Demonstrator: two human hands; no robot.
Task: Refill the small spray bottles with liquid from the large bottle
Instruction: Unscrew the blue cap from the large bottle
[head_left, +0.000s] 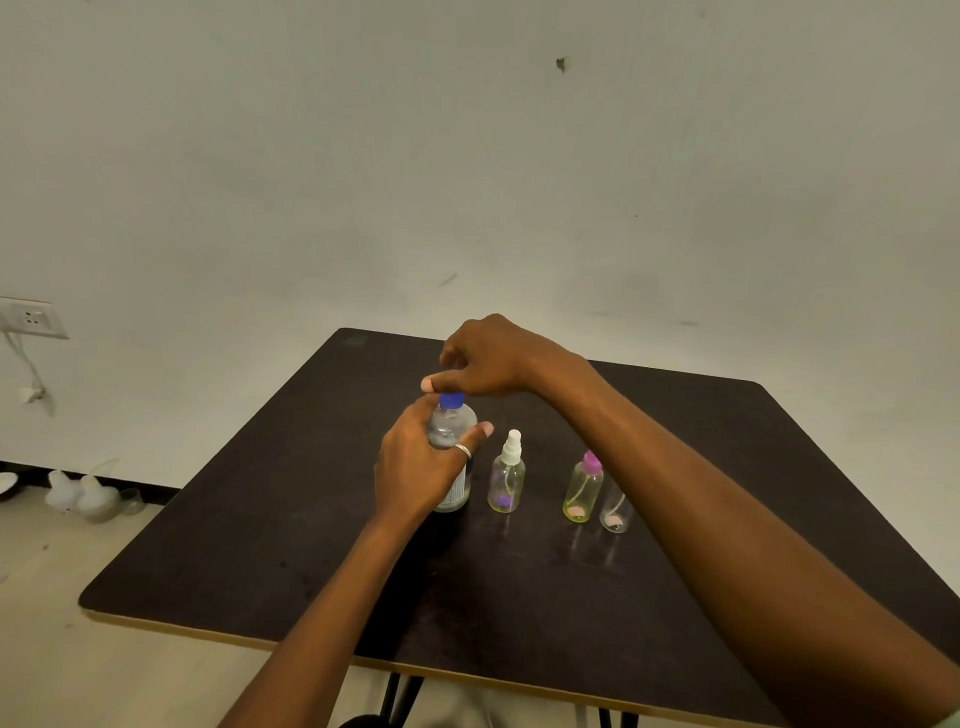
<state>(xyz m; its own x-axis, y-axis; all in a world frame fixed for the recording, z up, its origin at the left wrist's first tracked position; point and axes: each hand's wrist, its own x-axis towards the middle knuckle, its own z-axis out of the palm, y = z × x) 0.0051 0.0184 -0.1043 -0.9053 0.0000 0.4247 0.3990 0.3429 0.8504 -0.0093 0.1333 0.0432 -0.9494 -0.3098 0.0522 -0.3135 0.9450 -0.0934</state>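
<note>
Dark square table (260, 561) against a pale wall, items standing upright near its middle. Left to right: large clear bottle (451, 431), body grasped by the left hand (415, 467), while the right hand (488, 358) pinches its blue cap (451, 400) from above; white-capped spray bottle (507, 480) just beside; pink-capped spray bottle (583, 491); third small bottle (616, 514), top hidden behind the right forearm.

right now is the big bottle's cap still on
On. The blue cap sits on the large bottle, right hand pinching it, left hand gripping the body.
</note>
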